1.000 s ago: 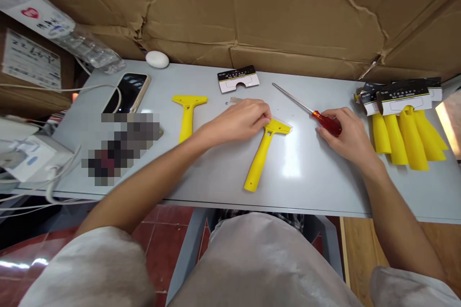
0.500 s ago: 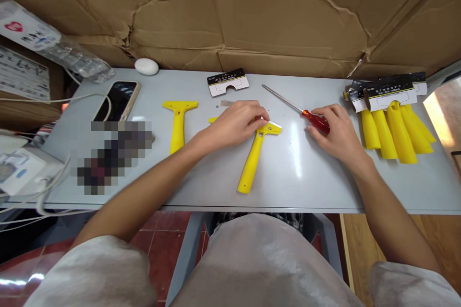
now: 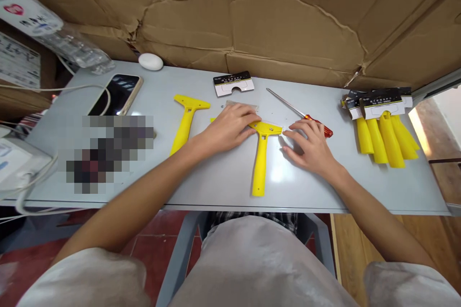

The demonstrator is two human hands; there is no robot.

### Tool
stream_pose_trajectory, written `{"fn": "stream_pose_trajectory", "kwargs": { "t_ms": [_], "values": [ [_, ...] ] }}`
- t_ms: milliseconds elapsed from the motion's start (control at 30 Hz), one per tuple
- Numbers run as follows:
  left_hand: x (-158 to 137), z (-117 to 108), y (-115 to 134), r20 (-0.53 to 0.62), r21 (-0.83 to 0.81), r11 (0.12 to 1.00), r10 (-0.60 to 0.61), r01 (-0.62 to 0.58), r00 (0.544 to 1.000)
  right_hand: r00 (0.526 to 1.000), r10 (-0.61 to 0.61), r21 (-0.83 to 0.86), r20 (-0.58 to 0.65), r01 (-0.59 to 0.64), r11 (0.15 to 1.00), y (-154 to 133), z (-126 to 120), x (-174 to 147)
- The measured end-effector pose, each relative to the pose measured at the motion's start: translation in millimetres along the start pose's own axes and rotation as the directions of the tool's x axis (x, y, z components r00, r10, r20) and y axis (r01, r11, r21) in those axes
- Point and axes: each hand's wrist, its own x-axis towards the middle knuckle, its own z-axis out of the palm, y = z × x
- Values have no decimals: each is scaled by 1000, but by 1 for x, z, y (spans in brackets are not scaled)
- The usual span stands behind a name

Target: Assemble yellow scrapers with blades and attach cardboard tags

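Observation:
A yellow scraper lies on the table with its handle toward me and its head away from me. My left hand has its fingers closed on the left end of that head. At the head's right end is my right hand, fingers apart, the fingertips close to the corner; whether they touch it I cannot tell. Two screws show on the head. A screwdriver with a red handle rests just beyond my right hand. Under my left hand a bit of another yellow piece peeks out, mostly hidden.
Left of my hands lies a second yellow scraper. Behind are a black-and-white card sleeve and a small clear packet. Several yellow handles with card sleeves lie at right. A phone, cables and a bottle stand left.
My right hand has let go of the screwdriver, which now lies on the table, and moved left to the scraper's head. The scraper's handle has swung to point more straight toward me.

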Motion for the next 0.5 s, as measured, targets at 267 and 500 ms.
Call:
{"fn": "stream_pose_trajectory", "kwargs": {
  "t_ms": [267, 500],
  "values": [
    [-33, -8, 21, -96, 96, 989, -106, 115, 990, 1000, 19, 135, 11, -21, 991, -1, 3, -3],
    [-90, 26, 31, -145, 105, 971, -198, 214, 969, 987, 16, 91, 159, -31, 995, -25, 8, -15]
  ]
}}
